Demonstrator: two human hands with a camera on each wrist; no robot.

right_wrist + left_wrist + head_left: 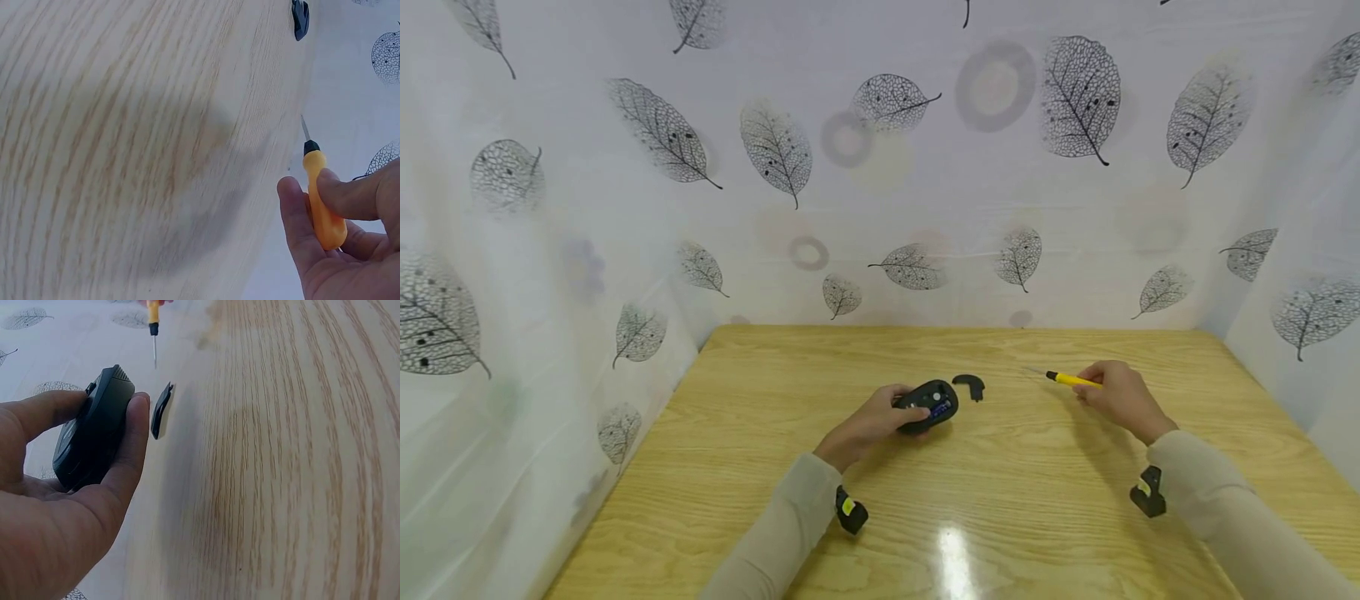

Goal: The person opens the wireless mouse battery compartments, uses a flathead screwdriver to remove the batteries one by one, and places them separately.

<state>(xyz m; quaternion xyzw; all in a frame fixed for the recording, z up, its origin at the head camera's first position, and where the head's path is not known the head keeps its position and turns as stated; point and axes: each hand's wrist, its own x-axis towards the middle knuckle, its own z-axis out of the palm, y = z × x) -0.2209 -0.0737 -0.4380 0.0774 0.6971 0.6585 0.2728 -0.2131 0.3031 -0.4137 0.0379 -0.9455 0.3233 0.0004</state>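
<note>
My left hand (880, 421) grips a black computer mouse (946, 392), underside up, thumb across it. A blue battery (940, 409) shows in its uncovered compartment. In the left wrist view the mouse (103, 434) is held between thumb and fingers above the table. Just beyond it lies a curved black battery cover (972, 386) on the wood. On the right, my right hand (1120, 396) pinches a screwdriver by its yellow handle (319, 194). The thin metal shaft (305, 128) points left, toward the cover, and touches nothing.
The wooden table (737, 492) runs back to a pale curtain (925, 183) with a leaf print, which also hangs along both sides. Black camera mounts sit on the left wrist (852, 510) and the right wrist (1148, 493).
</note>
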